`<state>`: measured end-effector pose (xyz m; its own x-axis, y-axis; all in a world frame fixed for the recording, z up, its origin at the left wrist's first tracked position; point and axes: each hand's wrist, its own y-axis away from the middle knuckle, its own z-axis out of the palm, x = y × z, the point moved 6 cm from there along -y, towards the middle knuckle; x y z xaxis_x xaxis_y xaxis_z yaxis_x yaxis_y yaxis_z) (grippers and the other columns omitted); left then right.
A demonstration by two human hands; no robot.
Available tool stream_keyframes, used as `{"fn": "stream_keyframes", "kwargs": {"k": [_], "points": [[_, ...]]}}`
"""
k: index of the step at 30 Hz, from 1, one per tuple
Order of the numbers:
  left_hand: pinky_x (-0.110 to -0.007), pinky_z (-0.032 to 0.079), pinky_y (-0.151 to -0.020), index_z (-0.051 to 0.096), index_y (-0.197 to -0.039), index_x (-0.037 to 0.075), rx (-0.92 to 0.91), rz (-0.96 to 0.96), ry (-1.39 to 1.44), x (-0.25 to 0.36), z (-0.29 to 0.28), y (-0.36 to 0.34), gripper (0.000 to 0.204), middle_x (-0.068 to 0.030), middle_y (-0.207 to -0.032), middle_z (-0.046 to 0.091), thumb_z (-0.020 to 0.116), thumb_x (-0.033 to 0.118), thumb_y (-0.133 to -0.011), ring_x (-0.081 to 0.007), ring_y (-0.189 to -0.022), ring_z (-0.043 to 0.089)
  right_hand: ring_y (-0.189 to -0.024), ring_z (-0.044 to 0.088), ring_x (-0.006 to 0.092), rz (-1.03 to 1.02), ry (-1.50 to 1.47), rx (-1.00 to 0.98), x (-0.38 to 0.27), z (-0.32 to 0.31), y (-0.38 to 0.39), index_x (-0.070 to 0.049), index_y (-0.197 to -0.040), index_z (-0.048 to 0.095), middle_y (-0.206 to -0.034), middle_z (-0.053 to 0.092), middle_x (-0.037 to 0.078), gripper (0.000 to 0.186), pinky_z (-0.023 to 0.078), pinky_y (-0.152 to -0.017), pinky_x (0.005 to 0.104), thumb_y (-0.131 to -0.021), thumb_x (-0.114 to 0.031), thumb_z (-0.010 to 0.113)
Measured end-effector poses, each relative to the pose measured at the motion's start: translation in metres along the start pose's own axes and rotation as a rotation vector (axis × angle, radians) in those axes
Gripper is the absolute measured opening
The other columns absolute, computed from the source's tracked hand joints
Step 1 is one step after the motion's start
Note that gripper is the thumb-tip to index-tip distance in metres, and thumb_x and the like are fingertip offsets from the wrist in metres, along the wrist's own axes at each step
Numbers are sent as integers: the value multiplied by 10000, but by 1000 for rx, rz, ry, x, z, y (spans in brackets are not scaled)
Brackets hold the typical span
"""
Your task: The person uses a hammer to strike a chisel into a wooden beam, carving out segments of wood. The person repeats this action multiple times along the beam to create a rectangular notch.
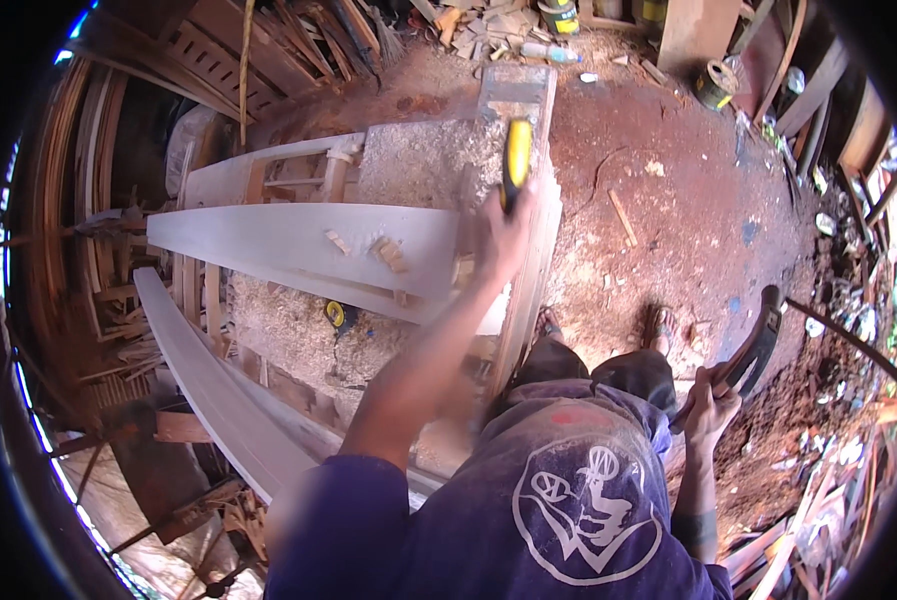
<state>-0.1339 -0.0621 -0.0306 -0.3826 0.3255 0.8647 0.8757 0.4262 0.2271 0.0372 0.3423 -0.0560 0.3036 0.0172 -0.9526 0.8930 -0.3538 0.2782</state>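
Observation:
My left hand [508, 232] is closed around a chisel with a yellow-and-black handle [518, 152]. Its working end is hidden beneath the hand, over the right end of the workbench [518, 315]. Just left of that hand lies a long, pale tapered board [298, 240] with loose wood chips [390, 254] on it. Out to the right, away from the bench, my right hand [711, 405] grips a dark curved tool [756, 345], raised above the ground. I cannot make out the exact kind of this tool.
A yellow-and-black tape measure [338, 316] rests among shavings near the pale board. Another long board [228, 390] slants across the lower left. Wood scraps [483, 35] and tins [716, 84] stand at the back. Sticks and litter [838, 390] cover the right side. My feet [660, 325] are beside the bench.

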Motion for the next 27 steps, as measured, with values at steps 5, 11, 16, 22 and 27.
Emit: {"fn": "stream_keyframes", "kwargs": {"k": [5, 11, 16, 22, 27], "points": [[-355, 489, -581, 660, -872, 77, -328, 501, -286, 31, 27, 106, 227, -88, -673, 643, 798, 225, -768, -262, -598, 644, -514, 347, 26, -57, -56, -77, -40, 8, -17, -100, -737, 490, -592, 408, -55, 236, 295, -482, 232, -898, -6, 635], [-462, 529, -639, 686, -805, 100, -350, 729, -494, 36, 33, 110, 251, -138, -653, 656, 763, 194, -585, -353, -649, 675, -433, 403, 44, -131, 1, -182, -66, 26, -31, -74, -784, 525, -564, 469, -18, 197, 301, -402, 227, -933, -37, 649], [-465, 540, -662, 714, -819, 104, -432, 694, -683, 32, 38, 93, 253, -137, -648, 664, 755, 210, -593, -361, -664, 681, -421, 401, 50, -44, -56, -131, -62, 29, -19, -75, -842, 518, -549, 458, -23, 156, 288, -394, 228, -924, -46, 648], [-469, 536, -667, 715, -829, 104, -515, 695, -704, 22, 52, 88, 249, -148, -654, 668, 758, 223, -614, -355, -672, 689, -431, 419, 59, 11, -126, -77, -33, 2, -12, -82, -896, 511, -560, 442, -33, 142, 302, -395, 234, -931, -66, 648], [-465, 497, -659, 661, -905, 85, -262, 858, -463, 37, 49, 97, 263, -117, -724, 616, 773, 179, -687, -328, -714, 640, -424, 414, 74, 65, -159, 24, -22, -18, -2, -70, -906, 514, -602, 473, -6, 129, 332, -397, 236, -931, -58, 640]]}}
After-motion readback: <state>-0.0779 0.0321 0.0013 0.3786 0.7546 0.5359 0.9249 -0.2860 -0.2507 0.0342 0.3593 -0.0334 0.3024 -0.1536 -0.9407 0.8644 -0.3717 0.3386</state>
